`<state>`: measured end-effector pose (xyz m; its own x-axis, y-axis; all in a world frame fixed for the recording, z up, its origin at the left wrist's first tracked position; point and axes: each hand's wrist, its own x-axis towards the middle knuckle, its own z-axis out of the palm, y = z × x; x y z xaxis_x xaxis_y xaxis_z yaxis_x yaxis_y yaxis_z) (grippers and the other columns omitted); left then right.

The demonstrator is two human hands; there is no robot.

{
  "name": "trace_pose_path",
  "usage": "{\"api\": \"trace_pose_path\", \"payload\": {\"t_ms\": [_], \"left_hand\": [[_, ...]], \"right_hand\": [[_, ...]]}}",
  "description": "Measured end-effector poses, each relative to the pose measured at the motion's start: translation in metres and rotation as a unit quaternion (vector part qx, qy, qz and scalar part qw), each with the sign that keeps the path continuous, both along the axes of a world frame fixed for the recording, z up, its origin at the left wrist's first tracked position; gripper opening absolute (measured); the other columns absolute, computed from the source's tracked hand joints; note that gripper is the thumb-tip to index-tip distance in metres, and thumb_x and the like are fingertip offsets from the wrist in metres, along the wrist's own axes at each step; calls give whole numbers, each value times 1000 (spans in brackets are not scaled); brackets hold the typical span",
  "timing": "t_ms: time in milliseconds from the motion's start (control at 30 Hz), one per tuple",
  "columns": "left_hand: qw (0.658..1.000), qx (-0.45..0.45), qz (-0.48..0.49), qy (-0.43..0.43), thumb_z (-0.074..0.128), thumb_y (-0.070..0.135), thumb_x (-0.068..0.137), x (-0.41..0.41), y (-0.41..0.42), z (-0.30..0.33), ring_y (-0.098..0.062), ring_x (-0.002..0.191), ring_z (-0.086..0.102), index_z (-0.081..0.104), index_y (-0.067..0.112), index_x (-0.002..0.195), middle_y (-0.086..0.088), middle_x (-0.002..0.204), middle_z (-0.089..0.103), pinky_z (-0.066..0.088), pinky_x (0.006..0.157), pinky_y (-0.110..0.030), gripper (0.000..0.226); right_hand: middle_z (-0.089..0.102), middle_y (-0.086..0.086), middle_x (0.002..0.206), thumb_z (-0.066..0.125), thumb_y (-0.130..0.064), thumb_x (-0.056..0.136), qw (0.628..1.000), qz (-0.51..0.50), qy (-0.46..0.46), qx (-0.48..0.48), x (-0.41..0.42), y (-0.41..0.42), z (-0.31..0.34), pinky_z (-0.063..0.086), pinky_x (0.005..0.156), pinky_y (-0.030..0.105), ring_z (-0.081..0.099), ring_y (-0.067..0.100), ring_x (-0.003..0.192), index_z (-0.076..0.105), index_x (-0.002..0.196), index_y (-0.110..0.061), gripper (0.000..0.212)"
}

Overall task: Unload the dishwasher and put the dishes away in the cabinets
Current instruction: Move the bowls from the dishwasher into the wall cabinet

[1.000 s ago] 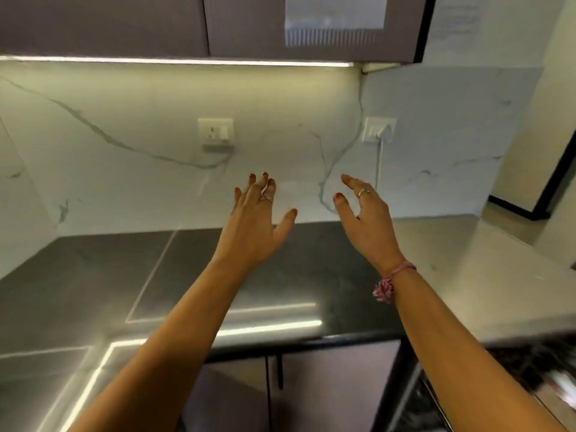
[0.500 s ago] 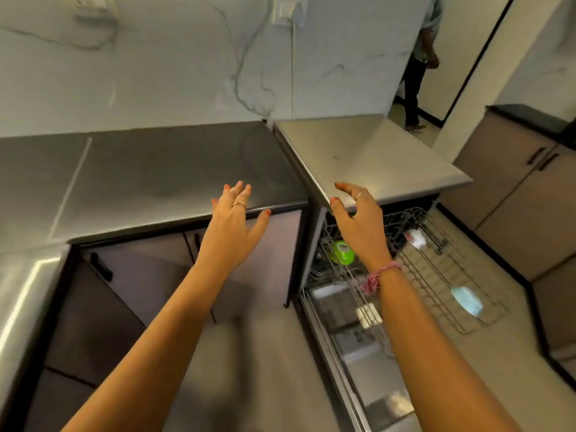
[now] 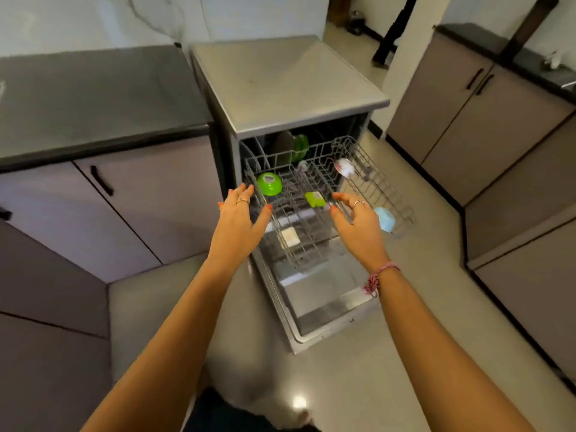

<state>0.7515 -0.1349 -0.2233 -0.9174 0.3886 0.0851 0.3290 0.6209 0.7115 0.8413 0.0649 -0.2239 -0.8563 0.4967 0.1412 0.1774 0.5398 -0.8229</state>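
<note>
Head view: dishwasher (image 3: pixel 290 88) is open, door down, upper rack (image 3: pixel 314 194) pulled out just beyond both hands. Unloading looks barely begun or mid-way, can't tell which. Left to do, judging by what's in the rack: green bowl (image 3: pixel 269 183) just past the left hand's fingertips, small green piece (image 3: pixel 315 199) btwn the two hands, pale blue item (image 3: pixel 385 219) just right of the right hand, a white/pink item (image 3: pixel 344 167) further back, plus green plates (image 3: pixel 300 147) deep inside behind the rack. Cabinets either side are closed.

Left hand (image 3: pixel 240 218): arm stretched fwd, fingers straight and spread, holding nothing, at the rack's left front corner. Right hand (image 3: pixel 358 222): arm also extended, fingers loosely bent, thumb apart, empty, hovering over the rack's front edge. Whether either hand touches the wire, can't tell.
</note>
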Motion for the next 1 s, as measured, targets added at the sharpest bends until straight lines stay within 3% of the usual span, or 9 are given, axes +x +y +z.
{"api": "trace_pose_path", "payload": {"t_ms": [133,200,300,533,667,1000], "left_hand": [[999,-17,-3,-28,48,39,96,34,25,-14,-28,145,15,26,10,148,-10,156,22,5,119,-45,64],[999,-30,-1,-35,48,39,96,41,32,-19,-27,145,17,26,10,148,-10,155,23,4,119,-45,64],[998,-50,-3,-44,49,37,96,37,41,-26,-26,144,19,26,10,148,-10,154,26,6,119,-47,63],[995,-39,19,-89,50,36,96,3,85,-46,-27,142,25,29,7,147,-11,153,28,19,117,-47,62],[993,-26,21,-114,51,34,96,-16,118,-55,-28,139,30,30,6,146,-13,150,32,26,114,-42,61],[989,-42,38,-137,51,35,96,-47,140,-69,-25,139,30,31,8,146,-10,151,32,27,113,-38,60]], "right_hand": [[62,-3,117,56,-24,94,999,-20,-23,-27,29,32,-21,42,82,9,55,6,104,60,120,-16,28],[64,-2,116,56,-25,93,998,-28,-30,-48,32,47,-34,50,87,21,59,10,102,61,118,-17,27],[62,3,120,56,-22,92,995,-41,-46,-83,29,60,-53,48,98,40,56,17,113,61,117,-19,25],[59,3,126,56,-20,93,988,-28,-101,-117,12,93,-79,43,100,33,50,13,119,59,113,-25,21],[61,4,123,56,-16,92,985,-37,-143,-94,1,124,-86,42,97,28,52,15,117,61,119,-13,27],[60,6,124,55,-12,92,976,-49,-166,-133,-47,154,-100,41,96,27,54,19,118,59,122,-10,30]]}}
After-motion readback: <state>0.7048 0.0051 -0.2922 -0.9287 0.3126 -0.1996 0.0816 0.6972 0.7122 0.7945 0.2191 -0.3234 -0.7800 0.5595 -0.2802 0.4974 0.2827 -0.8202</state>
